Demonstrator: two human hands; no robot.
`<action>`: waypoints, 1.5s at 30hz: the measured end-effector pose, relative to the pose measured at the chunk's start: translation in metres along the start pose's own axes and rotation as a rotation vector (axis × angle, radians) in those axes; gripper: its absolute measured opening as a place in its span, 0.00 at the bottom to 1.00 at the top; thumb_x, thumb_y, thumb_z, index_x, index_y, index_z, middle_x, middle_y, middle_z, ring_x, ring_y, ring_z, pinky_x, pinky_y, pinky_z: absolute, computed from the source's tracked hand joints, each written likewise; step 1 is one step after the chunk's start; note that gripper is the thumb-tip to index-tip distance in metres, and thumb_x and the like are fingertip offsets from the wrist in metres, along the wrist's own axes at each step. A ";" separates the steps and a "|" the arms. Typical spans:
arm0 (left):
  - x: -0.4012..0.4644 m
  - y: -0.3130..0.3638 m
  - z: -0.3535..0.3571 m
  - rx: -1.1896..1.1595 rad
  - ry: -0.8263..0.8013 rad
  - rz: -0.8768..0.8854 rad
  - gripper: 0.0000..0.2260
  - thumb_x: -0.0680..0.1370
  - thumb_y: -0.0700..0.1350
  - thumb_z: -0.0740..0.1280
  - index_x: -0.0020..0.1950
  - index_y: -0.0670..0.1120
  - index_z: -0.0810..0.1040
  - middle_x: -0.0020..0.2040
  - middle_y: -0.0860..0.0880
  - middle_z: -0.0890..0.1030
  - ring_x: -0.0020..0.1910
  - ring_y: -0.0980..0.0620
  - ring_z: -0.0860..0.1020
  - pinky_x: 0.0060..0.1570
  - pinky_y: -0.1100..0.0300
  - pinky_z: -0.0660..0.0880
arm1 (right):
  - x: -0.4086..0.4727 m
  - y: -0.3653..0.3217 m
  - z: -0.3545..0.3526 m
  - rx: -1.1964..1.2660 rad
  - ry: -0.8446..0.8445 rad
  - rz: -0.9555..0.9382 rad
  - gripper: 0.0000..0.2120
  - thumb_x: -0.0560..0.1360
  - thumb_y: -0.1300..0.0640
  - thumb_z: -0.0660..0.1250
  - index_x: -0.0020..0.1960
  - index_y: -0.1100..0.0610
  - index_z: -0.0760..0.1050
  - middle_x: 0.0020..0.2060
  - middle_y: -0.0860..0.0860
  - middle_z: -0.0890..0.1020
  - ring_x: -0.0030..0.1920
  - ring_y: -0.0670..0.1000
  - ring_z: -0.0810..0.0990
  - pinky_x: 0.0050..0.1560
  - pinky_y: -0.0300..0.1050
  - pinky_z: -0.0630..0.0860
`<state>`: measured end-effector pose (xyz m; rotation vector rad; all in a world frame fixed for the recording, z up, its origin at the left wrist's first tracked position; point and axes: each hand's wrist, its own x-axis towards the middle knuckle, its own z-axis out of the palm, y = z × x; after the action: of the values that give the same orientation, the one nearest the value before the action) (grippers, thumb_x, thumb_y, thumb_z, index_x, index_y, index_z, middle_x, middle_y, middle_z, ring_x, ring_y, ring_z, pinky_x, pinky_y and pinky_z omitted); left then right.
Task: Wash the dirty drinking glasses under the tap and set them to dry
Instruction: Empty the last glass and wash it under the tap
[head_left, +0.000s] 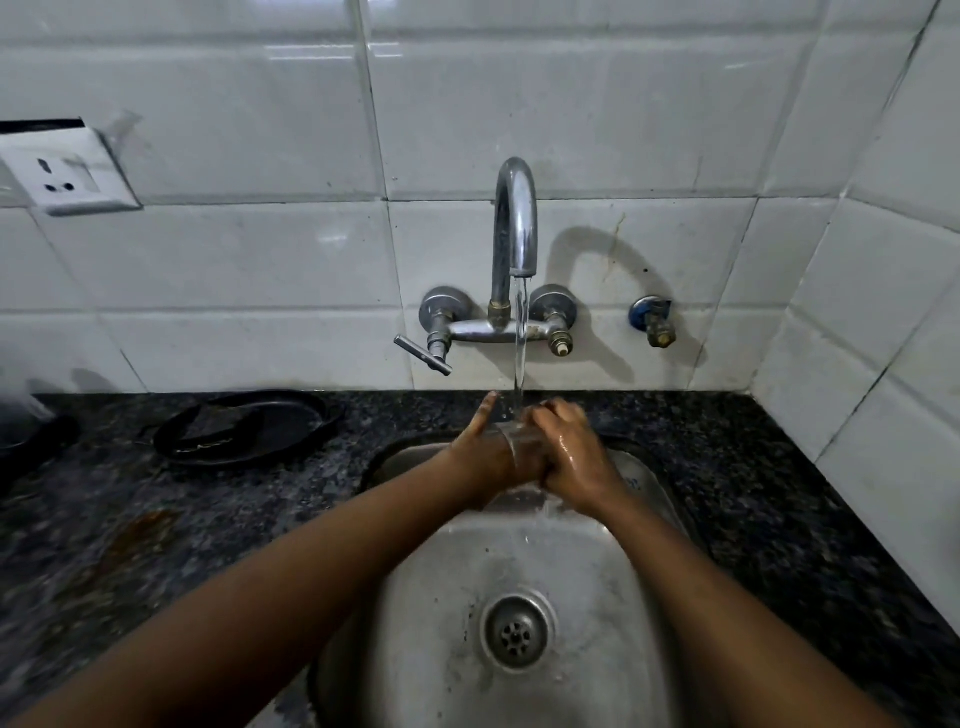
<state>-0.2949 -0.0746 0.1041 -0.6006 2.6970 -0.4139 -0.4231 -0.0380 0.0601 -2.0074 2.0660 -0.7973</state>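
Note:
A clear drinking glass is held upright over the steel sink, right under the stream from the curved chrome tap. Water runs into the glass and spills down from it. My left hand grips the glass from the left, with the thumb raised beside the stream. On the right side of the glass, my right hand wraps around it, wet and glistening. Much of the glass is hidden between the two hands.
A black tray with dark items lies on the speckled granite counter to the left. A dark object sits at the far left edge. A wall socket is at upper left. White tiles close the right corner.

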 end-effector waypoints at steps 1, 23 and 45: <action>0.001 0.001 0.003 0.040 0.071 -0.003 0.26 0.79 0.38 0.57 0.75 0.53 0.55 0.78 0.52 0.50 0.77 0.49 0.45 0.65 0.33 0.33 | 0.001 0.001 -0.003 0.019 0.027 0.005 0.29 0.63 0.65 0.73 0.62 0.55 0.72 0.61 0.55 0.71 0.62 0.56 0.68 0.59 0.49 0.72; 0.030 -0.005 0.003 -1.893 0.927 -0.591 0.19 0.71 0.44 0.72 0.24 0.47 0.67 0.19 0.52 0.67 0.20 0.54 0.64 0.26 0.64 0.66 | -0.020 -0.024 -0.003 0.689 -0.098 0.353 0.45 0.64 0.61 0.76 0.72 0.50 0.55 0.59 0.54 0.76 0.55 0.56 0.79 0.46 0.50 0.81; -0.007 -0.012 -0.020 -0.209 -0.088 0.025 0.29 0.75 0.38 0.65 0.74 0.45 0.58 0.75 0.44 0.59 0.75 0.45 0.54 0.73 0.51 0.47 | -0.005 -0.007 -0.026 0.073 -0.060 -0.006 0.35 0.65 0.63 0.74 0.67 0.50 0.65 0.63 0.54 0.72 0.64 0.55 0.70 0.59 0.54 0.74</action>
<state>-0.2925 -0.0778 0.1283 -0.6256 2.6789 -0.0960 -0.4280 -0.0257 0.0842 -1.9748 1.9701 -0.7916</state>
